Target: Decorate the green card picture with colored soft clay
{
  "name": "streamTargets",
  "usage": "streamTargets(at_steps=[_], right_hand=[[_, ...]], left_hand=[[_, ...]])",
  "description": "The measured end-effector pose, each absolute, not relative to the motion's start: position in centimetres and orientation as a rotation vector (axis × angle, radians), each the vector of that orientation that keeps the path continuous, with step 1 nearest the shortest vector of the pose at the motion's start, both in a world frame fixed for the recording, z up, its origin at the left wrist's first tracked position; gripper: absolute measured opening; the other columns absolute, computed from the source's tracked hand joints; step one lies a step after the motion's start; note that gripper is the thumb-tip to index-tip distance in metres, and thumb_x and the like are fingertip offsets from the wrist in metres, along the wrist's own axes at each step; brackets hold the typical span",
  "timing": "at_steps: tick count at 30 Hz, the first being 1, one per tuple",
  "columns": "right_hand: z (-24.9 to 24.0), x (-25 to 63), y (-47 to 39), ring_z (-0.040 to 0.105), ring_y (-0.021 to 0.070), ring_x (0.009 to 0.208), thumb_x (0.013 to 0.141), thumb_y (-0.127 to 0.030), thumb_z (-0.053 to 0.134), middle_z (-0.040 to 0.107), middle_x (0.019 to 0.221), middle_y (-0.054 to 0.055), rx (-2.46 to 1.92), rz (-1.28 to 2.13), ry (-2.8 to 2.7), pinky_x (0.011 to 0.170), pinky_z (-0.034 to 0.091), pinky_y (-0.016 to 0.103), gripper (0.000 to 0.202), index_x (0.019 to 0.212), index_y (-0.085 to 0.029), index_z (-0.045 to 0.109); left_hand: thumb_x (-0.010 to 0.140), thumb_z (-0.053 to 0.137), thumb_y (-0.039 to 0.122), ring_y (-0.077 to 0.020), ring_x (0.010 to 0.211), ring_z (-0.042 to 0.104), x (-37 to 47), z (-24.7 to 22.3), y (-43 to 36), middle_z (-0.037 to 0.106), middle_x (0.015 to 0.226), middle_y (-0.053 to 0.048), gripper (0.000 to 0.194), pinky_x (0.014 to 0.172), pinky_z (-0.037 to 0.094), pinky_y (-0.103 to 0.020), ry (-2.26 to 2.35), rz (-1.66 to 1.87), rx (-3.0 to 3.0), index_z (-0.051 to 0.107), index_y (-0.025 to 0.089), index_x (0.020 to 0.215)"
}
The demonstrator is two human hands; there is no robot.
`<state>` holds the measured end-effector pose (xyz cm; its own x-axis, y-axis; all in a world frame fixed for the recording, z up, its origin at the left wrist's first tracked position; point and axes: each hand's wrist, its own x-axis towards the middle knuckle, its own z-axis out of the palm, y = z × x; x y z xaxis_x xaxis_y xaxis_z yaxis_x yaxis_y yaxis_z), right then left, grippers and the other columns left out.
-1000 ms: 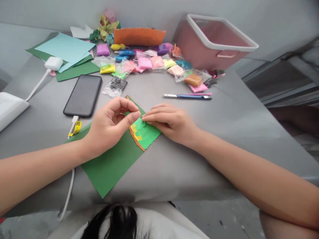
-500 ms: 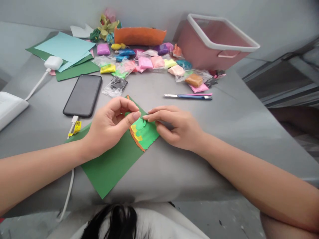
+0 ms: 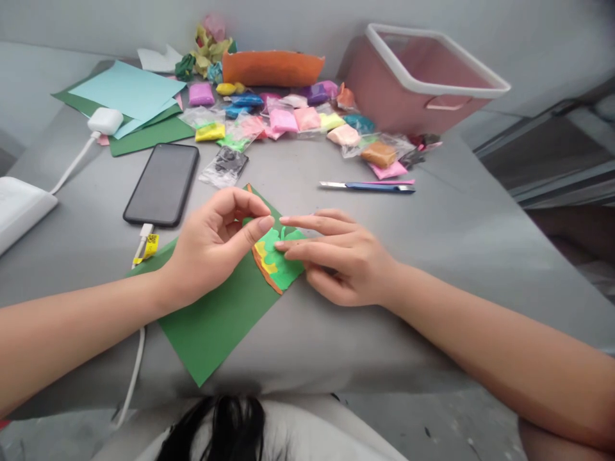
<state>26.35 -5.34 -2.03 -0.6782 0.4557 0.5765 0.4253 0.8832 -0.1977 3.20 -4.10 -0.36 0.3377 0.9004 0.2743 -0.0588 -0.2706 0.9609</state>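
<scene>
A dark green paper sheet (image 3: 206,339) lies aslant on the table, its upper part covered with bright green modelling clay (image 3: 288,276). Yellow clay (image 3: 265,257) and a brown-orange clay strip (image 3: 267,276) run along the left edge of that patch. My left hand (image 3: 223,240) is over the sheet, thumb and forefinger pinched beside the clay; what they hold, if anything, is too small to name. Fingers stretched and apart, my right hand (image 3: 339,253) rests on the right side of the clay, one fingertip pressing it. A thin green clay strand (image 3: 283,234) stands out between the hands.
Behind my hands lie a blue craft knife (image 3: 369,187), a black phone (image 3: 162,184) on a white cable and several clay packets (image 3: 283,120). A pink basket (image 3: 413,96), an orange clay-covered piece (image 3: 273,69) and coloured paper (image 3: 122,93) stand or lie at the back.
My right hand has moved slightly down, and its fingers have spread, with the forefinger lifting and another fingertip on the clay. My left hand keeps its pinch nearly in place.
</scene>
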Motion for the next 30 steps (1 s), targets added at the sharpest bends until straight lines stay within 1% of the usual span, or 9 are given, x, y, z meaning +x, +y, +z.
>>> streamTargets(at_steps=[3, 5, 8, 11, 15, 18, 21, 25, 30], right_hand=[[-2.24, 26.37, -5.57, 0.064, 0.0289, 0.129, 0.078, -0.008, 0.051, 0.081, 0.088, 0.003, -0.72, 0.096, -2.413, 0.099, 0.05, 0.046, 0.038, 0.109, -0.025, 0.065], [-2.29, 26.34, -5.66, 0.063, 0.028, 0.131, 0.078, -0.008, 0.05, 0.081, 0.089, 0.003, -0.857, 0.199, -2.369, 0.107, 0.047, 0.049, 0.038, 0.109, -0.026, 0.062], [-2.3, 26.17, -5.66, 0.063, 0.0274, 0.13, 0.078, -0.008, 0.048, 0.082, 0.098, 0.0, -1.018, 0.321, -2.296, 0.116, 0.037, 0.053, 0.032, 0.104, -0.027, 0.054], [-2.3, 26.01, -5.58, 0.065, 0.0269, 0.125, 0.077, -0.008, 0.047, 0.082, 0.093, -0.003, -1.083, 0.336, -2.253, 0.121, 0.028, 0.057, 0.03, 0.099, -0.027, 0.049], [-2.41, 25.94, -5.47, 0.064, 0.0277, 0.125, 0.077, -0.008, 0.047, 0.082, 0.092, -0.003, -1.102, 0.325, -2.243, 0.123, 0.02, 0.058, 0.029, 0.098, -0.028, 0.049], [-2.55, 25.9, -5.36, 0.063, 0.0289, 0.127, 0.078, -0.008, 0.046, 0.081, 0.091, -0.003, -1.077, 0.266, -2.249, 0.124, 0.018, 0.059, 0.03, 0.1, -0.028, 0.05], [-2.65, 25.79, -5.19, 0.063, 0.029, 0.125, 0.078, -0.007, 0.046, 0.081, 0.089, -0.003, -1.067, 0.212, -2.253, 0.124, 0.017, 0.057, 0.031, 0.101, -0.028, 0.05], [-2.66, 25.69, -4.95, 0.064, 0.0284, 0.122, 0.079, -0.008, 0.046, 0.08, 0.085, -0.004, -1.069, 0.171, -2.25, 0.122, 0.019, 0.055, 0.03, 0.101, -0.028, 0.046], [-2.72, 25.69, -4.69, 0.064, 0.0265, 0.122, 0.079, -0.009, 0.044, 0.081, 0.096, -0.005, -1.132, 0.213, -2.24, 0.123, 0.016, 0.052, 0.027, 0.1, -0.027, 0.045]], left_hand=[[0.089, 0.073, 0.025, -0.0124, 0.084, 0.065, 3.13, -0.34, -4.16, 0.065, 0.089, -0.001, 0.012, 0.075, 0.057, -0.023, 0.795, 1.145, 1.56, 0.063, 0.02, 0.09], [0.089, 0.073, 0.026, -0.0124, 0.084, 0.065, 3.06, -0.32, -4.26, 0.065, 0.09, -0.002, 0.012, 0.074, 0.057, -0.022, 0.807, 1.138, 1.561, 0.063, 0.02, 0.091], [0.09, 0.073, 0.027, -0.0099, 0.074, 0.062, 2.97, -0.33, -4.46, 0.065, 0.089, -0.001, 0.012, 0.062, 0.054, -0.019, 0.815, 1.085, 1.556, 0.063, 0.02, 0.091], [0.094, 0.068, 0.029, -0.0054, 0.057, 0.054, 2.91, -0.38, -4.55, 0.062, 0.086, 0.001, 0.011, 0.048, 0.046, -0.018, 0.779, 0.992, 1.539, 0.062, 0.021, 0.095], [0.102, 0.055, 0.038, -0.0048, 0.046, 0.045, 2.94, -0.46, -4.43, 0.059, 0.076, 0.002, 0.018, 0.041, 0.039, -0.02, 0.718, 0.842, 1.466, 0.06, 0.021, 0.1], [0.101, 0.054, 0.042, -0.0061, 0.045, 0.043, 3.04, -0.48, -4.32, 0.056, 0.069, 0.003, 0.022, 0.04, 0.038, -0.02, 0.745, 0.837, 1.393, 0.06, 0.021, 0.098], [0.102, 0.054, 0.039, -0.006, 0.044, 0.041, 3.17, -0.48, -4.26, 0.055, 0.066, 0.004, 0.02, 0.04, 0.036, -0.019, 0.75, 0.846, 1.358, 0.059, 0.021, 0.097], [0.103, 0.049, 0.031, -0.0048, 0.044, 0.04, 3.29, -0.32, -4.31, 0.054, 0.064, 0.005, 0.016, 0.04, 0.035, -0.016, 0.723, 0.842, 1.355, 0.058, 0.018, 0.097], [0.105, 0.044, 0.024, -0.0039, 0.044, 0.039, 3.3, -0.01, -4.44, 0.053, 0.063, 0.006, 0.016, 0.041, 0.034, -0.014, 0.75, 0.814, 1.334, 0.056, 0.017, 0.098]])
